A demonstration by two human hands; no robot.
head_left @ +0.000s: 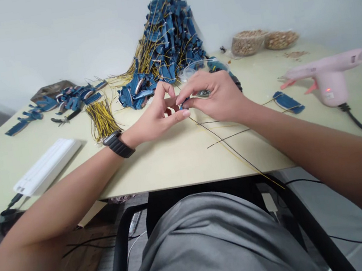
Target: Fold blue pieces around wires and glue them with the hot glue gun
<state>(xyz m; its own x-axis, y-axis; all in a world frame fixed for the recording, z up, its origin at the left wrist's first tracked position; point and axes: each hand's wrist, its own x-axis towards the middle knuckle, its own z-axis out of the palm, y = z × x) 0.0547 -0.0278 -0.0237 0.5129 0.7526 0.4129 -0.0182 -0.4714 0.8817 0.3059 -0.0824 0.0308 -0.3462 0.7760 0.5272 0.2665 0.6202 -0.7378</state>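
Observation:
My left hand [159, 114], with a black watch on its wrist, and my right hand [216, 95] meet above the middle of the pale table [171, 160]. Both pinch the top end of a thin yellow-and-black wire [235, 152] that slants down toward the table's front edge. A small blue piece shows between the fingertips. More thin wires [227, 137] lie flat just under my right hand. A bundle of yellow wires [102, 118] rests left of my left wrist.
A tall heap of blue pieces with yellow wires [167, 37] stands at the back. A pink glue gun [327, 75] with a lit lamp sits right, near a single blue piece [288, 102]. A white flat box [46, 166], pliers [64, 118] and two bowls [264, 41] also lie here.

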